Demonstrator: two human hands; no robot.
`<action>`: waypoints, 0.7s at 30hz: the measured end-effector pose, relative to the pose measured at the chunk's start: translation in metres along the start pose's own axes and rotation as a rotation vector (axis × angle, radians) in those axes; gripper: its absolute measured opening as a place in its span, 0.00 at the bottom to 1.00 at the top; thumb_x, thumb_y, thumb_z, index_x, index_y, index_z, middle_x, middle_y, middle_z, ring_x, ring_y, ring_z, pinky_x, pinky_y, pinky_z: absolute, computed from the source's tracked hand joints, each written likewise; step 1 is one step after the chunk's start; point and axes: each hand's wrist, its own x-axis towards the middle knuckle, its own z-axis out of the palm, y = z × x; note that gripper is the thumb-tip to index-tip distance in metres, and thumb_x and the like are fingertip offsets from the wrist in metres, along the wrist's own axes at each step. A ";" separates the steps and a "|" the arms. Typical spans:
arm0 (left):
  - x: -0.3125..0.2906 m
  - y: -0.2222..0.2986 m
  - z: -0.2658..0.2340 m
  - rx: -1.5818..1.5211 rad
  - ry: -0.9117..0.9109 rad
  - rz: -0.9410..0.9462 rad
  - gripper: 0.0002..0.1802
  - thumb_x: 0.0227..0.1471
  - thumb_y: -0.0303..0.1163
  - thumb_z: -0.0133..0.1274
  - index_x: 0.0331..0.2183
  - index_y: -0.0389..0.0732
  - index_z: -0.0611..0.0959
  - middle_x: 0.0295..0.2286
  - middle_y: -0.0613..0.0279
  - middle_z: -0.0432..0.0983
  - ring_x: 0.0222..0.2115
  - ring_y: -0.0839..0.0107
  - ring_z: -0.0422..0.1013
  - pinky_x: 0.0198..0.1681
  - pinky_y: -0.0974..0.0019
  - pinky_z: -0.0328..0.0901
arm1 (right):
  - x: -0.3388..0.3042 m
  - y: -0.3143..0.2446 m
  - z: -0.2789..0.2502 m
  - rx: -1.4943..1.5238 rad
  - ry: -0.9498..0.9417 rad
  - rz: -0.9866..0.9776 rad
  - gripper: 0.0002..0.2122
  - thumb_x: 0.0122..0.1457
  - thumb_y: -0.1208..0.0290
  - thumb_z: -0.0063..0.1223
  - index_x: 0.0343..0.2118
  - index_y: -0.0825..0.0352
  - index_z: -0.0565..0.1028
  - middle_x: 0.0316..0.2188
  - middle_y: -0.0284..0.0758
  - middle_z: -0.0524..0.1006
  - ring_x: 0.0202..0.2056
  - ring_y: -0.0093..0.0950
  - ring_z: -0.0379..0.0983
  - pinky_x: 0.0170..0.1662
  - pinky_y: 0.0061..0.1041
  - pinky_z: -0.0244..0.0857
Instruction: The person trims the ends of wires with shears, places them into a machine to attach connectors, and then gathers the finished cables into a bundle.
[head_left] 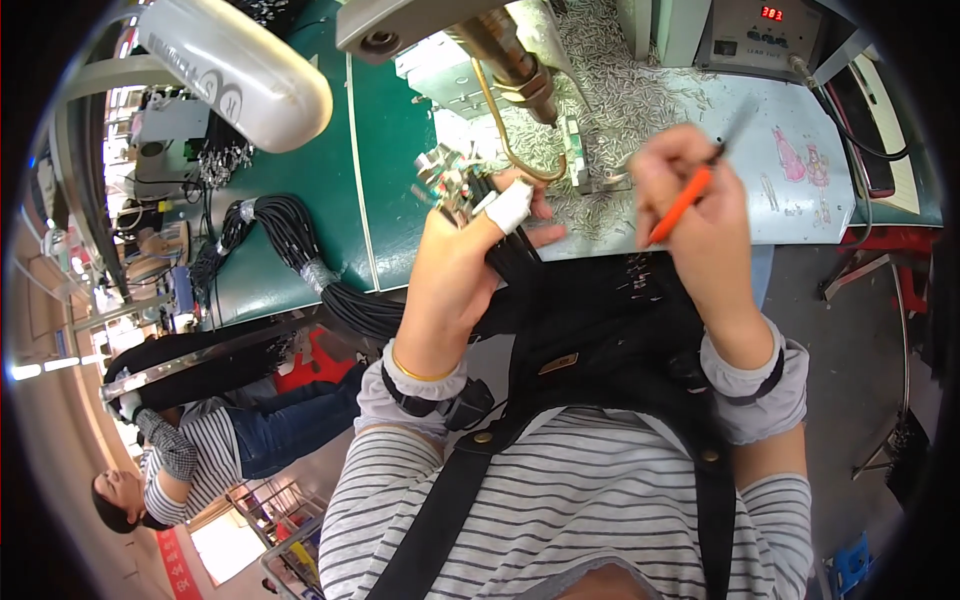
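My left hand (445, 265), with white tape wrapped round its thumb, is closed round a bundle of black cables (516, 262). Metal connector ends and short bare wires (442, 172) stick out past the thumb. My right hand (712, 230) grips an orange-handled tool (682, 206) whose dark, thin end is smeared by motion, so its kind is unclear. Between and beyond the hands stands a small green-and-metal fixture (576, 155) below a machine's metal spindle (520, 75). A bent copper-coloured tube (497, 115) curves down next to the fixture, close to my left fingertips.
Many short, pale metal clippings (640, 110) cover the work surface. Tied black cables (290, 235) lie on the green mat (330, 190) at left. A control box (765, 35) with a red display stands back right. A white cylinder (245, 75) hangs upper left. Another person (215, 440) works at left.
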 end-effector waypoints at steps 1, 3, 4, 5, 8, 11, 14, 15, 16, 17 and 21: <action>-0.004 -0.004 -0.003 0.076 -0.011 0.077 0.09 0.45 0.25 0.50 0.32 0.32 0.73 0.19 0.63 0.69 0.19 0.75 0.66 0.23 0.73 0.62 | -0.001 0.001 0.000 -0.056 0.114 -0.174 0.05 0.53 0.74 0.45 0.25 0.69 0.65 0.16 0.27 0.64 0.12 0.14 0.57 0.16 0.13 0.52; -0.010 -0.011 -0.009 0.228 -0.031 0.230 0.08 0.46 0.25 0.49 0.31 0.32 0.74 0.21 0.61 0.71 0.22 0.73 0.68 0.27 0.71 0.64 | -0.004 0.002 0.001 -0.166 0.342 -0.522 0.04 0.53 0.75 0.44 0.26 0.70 0.66 0.17 0.27 0.65 0.12 0.14 0.58 0.16 0.12 0.52; -0.012 -0.012 -0.010 0.228 -0.030 0.233 0.08 0.46 0.25 0.49 0.31 0.32 0.74 0.21 0.61 0.71 0.22 0.73 0.68 0.27 0.71 0.64 | -0.007 0.001 0.003 -0.166 0.340 -0.523 0.04 0.53 0.75 0.44 0.26 0.70 0.66 0.17 0.27 0.65 0.12 0.14 0.58 0.16 0.12 0.52; -0.015 -0.014 -0.011 0.290 -0.110 0.218 0.08 0.46 0.25 0.49 0.31 0.32 0.74 0.21 0.61 0.71 0.22 0.73 0.68 0.27 0.72 0.64 | -0.011 -0.002 0.006 -0.241 0.233 -0.476 0.04 0.53 0.76 0.44 0.26 0.70 0.66 0.17 0.27 0.66 0.13 0.14 0.58 0.16 0.12 0.52; -0.019 -0.018 -0.012 0.415 -0.274 0.189 0.07 0.47 0.25 0.48 0.30 0.32 0.75 0.22 0.61 0.71 0.22 0.74 0.68 0.26 0.72 0.64 | -0.018 -0.011 0.013 -0.389 0.020 -0.378 0.03 0.53 0.77 0.44 0.26 0.70 0.67 0.17 0.28 0.67 0.13 0.14 0.59 0.16 0.11 0.52; -0.021 -0.020 -0.013 0.327 -0.357 0.030 0.07 0.46 0.23 0.49 0.31 0.32 0.75 0.22 0.61 0.72 0.21 0.75 0.68 0.25 0.73 0.64 | -0.020 -0.017 0.014 -0.090 -0.232 0.020 0.03 0.53 0.77 0.45 0.27 0.71 0.69 0.15 0.28 0.67 0.13 0.13 0.59 0.15 0.11 0.51; -0.021 -0.017 -0.015 0.181 -0.296 0.064 0.07 0.44 0.23 0.50 0.30 0.32 0.74 0.22 0.59 0.71 0.20 0.72 0.67 0.24 0.72 0.63 | -0.022 -0.011 0.010 -0.146 -0.147 -0.037 0.03 0.53 0.77 0.46 0.27 0.71 0.69 0.13 0.28 0.67 0.12 0.13 0.59 0.15 0.10 0.50; -0.021 -0.016 -0.015 0.108 -0.264 0.080 0.07 0.44 0.23 0.50 0.30 0.33 0.73 0.22 0.58 0.70 0.20 0.71 0.67 0.23 0.71 0.63 | -0.023 -0.009 0.010 -0.174 -0.105 -0.064 0.03 0.53 0.77 0.46 0.28 0.71 0.70 0.13 0.27 0.66 0.12 0.12 0.58 0.14 0.10 0.49; -0.022 -0.017 -0.014 0.107 -0.265 0.082 0.07 0.44 0.23 0.50 0.30 0.33 0.73 0.22 0.58 0.70 0.20 0.71 0.67 0.23 0.71 0.63 | -0.024 -0.008 0.011 -0.176 -0.106 -0.066 0.03 0.53 0.77 0.46 0.28 0.71 0.70 0.13 0.27 0.66 0.12 0.12 0.58 0.14 0.10 0.49; -0.023 -0.021 -0.012 0.203 -0.212 0.159 0.08 0.43 0.22 0.51 0.31 0.33 0.73 0.22 0.60 0.71 0.20 0.73 0.67 0.23 0.73 0.62 | -0.026 -0.008 0.012 -0.178 -0.084 -0.061 0.03 0.53 0.77 0.46 0.28 0.71 0.70 0.13 0.28 0.66 0.11 0.12 0.58 0.14 0.10 0.49; -0.023 -0.030 -0.012 0.309 -0.134 0.275 0.10 0.42 0.20 0.53 0.31 0.34 0.74 0.22 0.63 0.71 0.19 0.79 0.66 0.22 0.78 0.61 | -0.033 -0.004 0.021 -0.176 -0.026 -0.104 0.05 0.54 0.75 0.45 0.29 0.70 0.71 0.12 0.28 0.66 0.10 0.12 0.57 0.12 0.10 0.48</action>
